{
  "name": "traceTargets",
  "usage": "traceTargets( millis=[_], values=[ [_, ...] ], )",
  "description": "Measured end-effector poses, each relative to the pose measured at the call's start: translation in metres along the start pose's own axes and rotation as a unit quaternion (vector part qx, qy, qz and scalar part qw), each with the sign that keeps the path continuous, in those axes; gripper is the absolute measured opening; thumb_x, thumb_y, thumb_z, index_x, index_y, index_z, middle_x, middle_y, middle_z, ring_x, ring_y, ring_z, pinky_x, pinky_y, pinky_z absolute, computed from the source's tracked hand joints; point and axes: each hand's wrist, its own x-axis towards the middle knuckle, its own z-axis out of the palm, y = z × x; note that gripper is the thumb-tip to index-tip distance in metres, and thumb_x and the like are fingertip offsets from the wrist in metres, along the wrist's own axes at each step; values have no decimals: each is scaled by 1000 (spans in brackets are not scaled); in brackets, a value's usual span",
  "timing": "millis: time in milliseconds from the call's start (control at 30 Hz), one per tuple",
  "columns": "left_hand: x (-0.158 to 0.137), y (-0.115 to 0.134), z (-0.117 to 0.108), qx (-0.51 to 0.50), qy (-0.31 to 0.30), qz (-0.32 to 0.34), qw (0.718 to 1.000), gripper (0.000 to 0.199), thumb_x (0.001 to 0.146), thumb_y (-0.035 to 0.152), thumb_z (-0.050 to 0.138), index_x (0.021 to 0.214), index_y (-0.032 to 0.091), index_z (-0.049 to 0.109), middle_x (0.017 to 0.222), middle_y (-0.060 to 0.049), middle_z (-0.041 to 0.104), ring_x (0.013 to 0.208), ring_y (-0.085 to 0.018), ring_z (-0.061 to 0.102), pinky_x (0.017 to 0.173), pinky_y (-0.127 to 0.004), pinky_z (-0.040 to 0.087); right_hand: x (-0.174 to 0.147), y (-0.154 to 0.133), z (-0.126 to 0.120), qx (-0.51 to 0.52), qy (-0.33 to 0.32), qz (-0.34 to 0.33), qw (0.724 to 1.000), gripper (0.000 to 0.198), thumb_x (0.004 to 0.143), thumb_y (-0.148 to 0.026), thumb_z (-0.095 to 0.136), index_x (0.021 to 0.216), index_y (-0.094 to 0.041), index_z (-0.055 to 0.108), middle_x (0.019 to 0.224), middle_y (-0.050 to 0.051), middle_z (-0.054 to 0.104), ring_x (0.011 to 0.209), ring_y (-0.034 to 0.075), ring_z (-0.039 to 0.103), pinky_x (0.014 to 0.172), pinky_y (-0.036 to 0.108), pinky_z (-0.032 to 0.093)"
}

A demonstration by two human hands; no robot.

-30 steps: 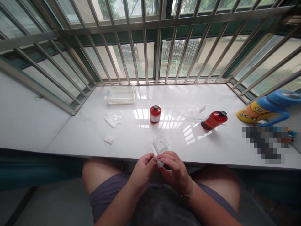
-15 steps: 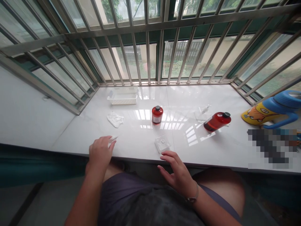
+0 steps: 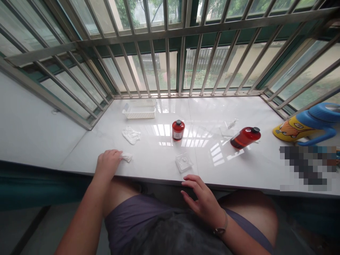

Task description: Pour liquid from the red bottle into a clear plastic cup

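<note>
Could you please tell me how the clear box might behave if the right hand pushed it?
The clear box would probably stay stiff, since its edges look straight. Lying flat on the glossy tabletop, it would likely slide rather than tip if the right hand pushed it. Being square, it seems unlikely to roll.

Touching small white tissue (image 3: 127, 157) with left hand (image 3: 108, 162). Holding right hand (image 3: 203, 200), loosely spread, near clear plastic box (image 3: 183, 163) on white counter (image 3: 154, 166).
</note>
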Motion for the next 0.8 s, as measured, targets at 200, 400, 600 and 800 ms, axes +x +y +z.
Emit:
traceTargets(
  millis=[200,400,600,800],
  values=[
    [4,-3,14,-36,-17,8,999,41,99,30,57,135,16,72,135,-18,74,126,-38,66,111,-52,48,4,1,2,15,-20,-10,1000,27,100,-13,65,124,-27,65,124,11,70,115,25,72,98,40,64],
    [1,-7,15,-59,-1,21,998,50,96,29,51,141,12,65,137,-20,72,125,-40,67,110,-57,50,3,7,0,24,-14,9,1000,18,102,-11,63,110,-27,67,96,3,73,87,21,71,79,35,61],
    [6,26,-2,-190,94,37,976,42,101,39,53,133,16,67,132,-19,74,125,-38,67,112,-56,52,1,14,-4,5,2,16,1000,10,100,-21,73,105,-26,65,90,2,72,80,20,68,73,34,58],
    [43,105,-37,-338,116,26,934,38,103,44,59,134,24,66,138,-12,73,134,-33,65,118,-52,50,3,11,-6,14,5,7,1000,16,100,-20,72,112,-26,64,105,6,72,97,23,70,86,38,61]
  ],
)
